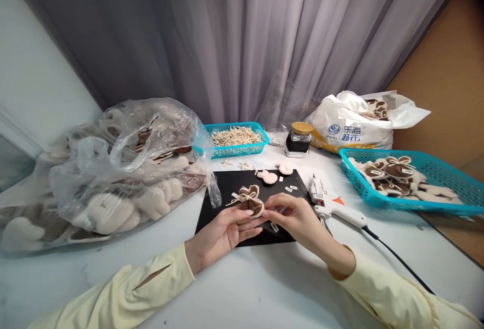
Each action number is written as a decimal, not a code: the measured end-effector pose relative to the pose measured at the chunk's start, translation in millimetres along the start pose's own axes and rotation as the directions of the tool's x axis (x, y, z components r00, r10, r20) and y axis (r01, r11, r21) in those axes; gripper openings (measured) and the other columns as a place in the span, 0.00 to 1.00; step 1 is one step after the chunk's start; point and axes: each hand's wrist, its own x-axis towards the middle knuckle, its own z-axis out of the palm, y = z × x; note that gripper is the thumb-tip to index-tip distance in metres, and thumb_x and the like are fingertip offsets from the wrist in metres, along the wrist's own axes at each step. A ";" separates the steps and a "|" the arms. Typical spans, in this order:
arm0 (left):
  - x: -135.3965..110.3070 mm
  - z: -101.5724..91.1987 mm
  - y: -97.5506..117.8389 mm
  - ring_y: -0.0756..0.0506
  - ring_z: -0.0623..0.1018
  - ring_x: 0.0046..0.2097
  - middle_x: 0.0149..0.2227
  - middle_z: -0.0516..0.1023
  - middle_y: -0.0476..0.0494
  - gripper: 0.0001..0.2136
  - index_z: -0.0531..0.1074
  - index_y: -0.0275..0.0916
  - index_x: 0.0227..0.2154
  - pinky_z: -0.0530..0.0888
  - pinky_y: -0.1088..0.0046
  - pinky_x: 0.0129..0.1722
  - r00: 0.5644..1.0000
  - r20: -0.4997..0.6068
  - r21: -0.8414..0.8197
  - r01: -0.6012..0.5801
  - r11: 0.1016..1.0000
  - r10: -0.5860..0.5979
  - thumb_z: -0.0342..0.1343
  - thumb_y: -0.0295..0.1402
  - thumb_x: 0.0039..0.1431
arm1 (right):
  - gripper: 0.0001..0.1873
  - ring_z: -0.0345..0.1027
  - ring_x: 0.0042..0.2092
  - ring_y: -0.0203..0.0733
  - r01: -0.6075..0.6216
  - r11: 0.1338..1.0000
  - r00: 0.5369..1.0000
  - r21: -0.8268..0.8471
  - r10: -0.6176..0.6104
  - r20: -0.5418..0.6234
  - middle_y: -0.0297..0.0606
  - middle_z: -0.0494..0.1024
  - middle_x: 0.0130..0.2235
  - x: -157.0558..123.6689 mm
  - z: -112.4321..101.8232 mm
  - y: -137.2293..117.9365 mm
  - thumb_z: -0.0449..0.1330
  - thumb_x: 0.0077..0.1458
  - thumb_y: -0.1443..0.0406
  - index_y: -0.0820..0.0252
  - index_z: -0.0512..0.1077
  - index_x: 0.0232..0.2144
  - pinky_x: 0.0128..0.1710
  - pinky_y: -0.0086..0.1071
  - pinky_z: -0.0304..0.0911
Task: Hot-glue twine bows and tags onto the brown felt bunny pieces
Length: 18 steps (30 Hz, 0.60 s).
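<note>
My left hand [223, 231] lies palm up over the black mat [223, 188], its fingers closed round a brown-and-cream plush piece [250, 199] with a straw-coloured bow on top. My right hand [291, 215] meets it from the right, fingertips pinched against the piece's lower right edge. What the pinch holds, if anything beyond the piece, is too small to make out. Small white labels [290, 188] lie on the mat nearby. Both forearms wear pale yellow sleeves.
A white glue gun [333, 205] with black cord lies right of the mat. Teal baskets hold bows [236, 137] at the back and finished pieces [401, 173] at right. A clear bag of plush parts [113, 173] fills the left. A dark jar [300, 140] and white shopping bag [351, 127] stand behind.
</note>
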 end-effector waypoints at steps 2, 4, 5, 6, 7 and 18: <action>-0.9 0.6 0.0 0.43 0.73 0.51 0.44 0.78 0.41 0.10 0.74 0.35 0.41 0.73 0.74 0.43 1.000 0.011 -0.013 0.005 1.000 -0.005 0.53 0.23 0.57 | 0.07 0.69 0.33 0.39 0.033 0.998 0.999 0.046 -0.032 -0.007 0.38 0.76 0.35 0.2 0.2 1.2 0.60 0.52 0.62 0.58 0.76 0.30 0.30 0.29 0.63; -1.2 0.2 -0.4 0.42 0.73 0.52 0.45 0.78 0.42 0.10 0.74 0.35 0.41 0.73 0.74 0.44 1.000 0.025 -0.029 0.015 0.999 -0.014 0.54 0.22 0.57 | 0.06 0.70 0.34 0.40 0.059 0.996 0.998 0.065 -0.058 -0.011 0.38 0.76 0.36 -0.1 0.5 2.1 0.60 0.52 0.64 0.58 0.76 0.30 0.31 0.29 0.64; -1.0 -0.5 -0.7 0.42 0.73 0.52 0.45 0.78 0.41 0.10 0.74 0.35 0.41 0.73 0.74 0.44 0.999 0.032 -0.041 0.021 0.999 -0.019 0.53 0.22 0.57 | 0.05 0.70 0.34 0.40 0.064 0.996 0.998 0.064 -0.063 -0.012 0.38 0.76 0.35 -0.5 0.7 2.2 0.60 0.52 0.64 0.58 0.76 0.30 0.31 0.30 0.63; -0.7 -1.7 -1.1 0.42 0.73 0.52 0.44 0.78 0.41 0.10 0.74 0.34 0.41 0.72 0.74 0.44 0.999 0.038 -0.055 0.023 0.998 -0.021 0.53 0.22 0.57 | 0.05 0.69 0.34 0.40 0.076 0.996 0.997 0.051 -0.075 -0.020 0.39 0.76 0.35 -1.0 0.9 2.0 0.60 0.52 0.65 0.58 0.76 0.30 0.31 0.30 0.63; -0.2 -3.0 -1.3 0.42 0.73 0.52 0.43 0.78 0.40 0.10 0.74 0.34 0.41 0.72 0.74 0.45 0.999 0.043 -0.070 0.025 0.997 -0.022 0.52 0.23 0.58 | 0.05 0.68 0.35 0.41 0.106 0.994 0.994 0.021 -0.105 -0.034 0.39 0.75 0.35 -1.6 0.9 1.8 0.60 0.52 0.66 0.58 0.76 0.31 0.32 0.31 0.63; 1.3 -13.9 -2.8 0.39 0.72 0.53 0.44 0.77 0.32 0.10 0.70 0.31 0.41 0.60 0.61 0.58 0.988 0.152 -0.209 0.072 0.975 -0.040 0.49 0.25 0.59 | 0.20 0.61 0.36 0.41 0.617 0.701 0.787 -0.358 -0.532 0.313 0.44 0.73 0.38 -1.2 -8.6 5.6 0.45 0.57 0.78 0.60 0.72 0.44 0.34 0.34 0.63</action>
